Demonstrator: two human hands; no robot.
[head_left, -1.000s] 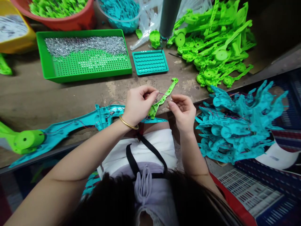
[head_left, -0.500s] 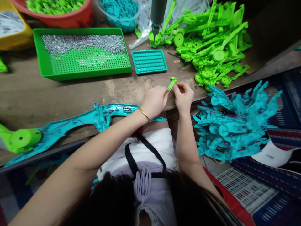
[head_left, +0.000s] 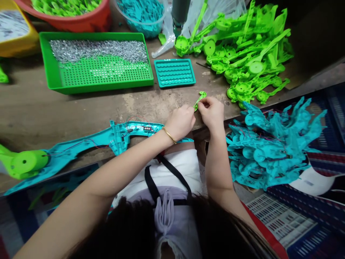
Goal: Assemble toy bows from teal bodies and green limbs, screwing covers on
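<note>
Both your hands have closed in. A second ago they stood apart with a thin wire drawn between them and most of the green strip (head_left: pixel 200 98) on show; now only the strip's far, hooked end clears your fingers. The wire is lost from view, so can't tell where it lies. Reading: fine fingerwork, moved from the loose wire onto the strip itself.

Left hand (head_left: pixel 181 120): palm down, knuckles up, fingers curled over the strip's near part. Looks to be gripping it, though the pads are hidden. Forearm slants in across the long blue piece (head_left: pixel 91 139).

Right hand (head_left: pixel 214 112): just beside the left, wrist bent inward, thumb and forefinger pinched at the strip's right edge. Seems to have the strip; anything finer there is too small to tell. Forearm nearly straight up from you.

Around you: small blue tray (head_left: pixel 175 73) beyond your left hand; green heap (head_left: pixel 242 64) beyond your right; blue pile (head_left: pixel 269 147) out to its right, nearer your body. Screwdriver (head_left: pixel 180 12) hangs past the small tray, well clear of your fingers.
</note>
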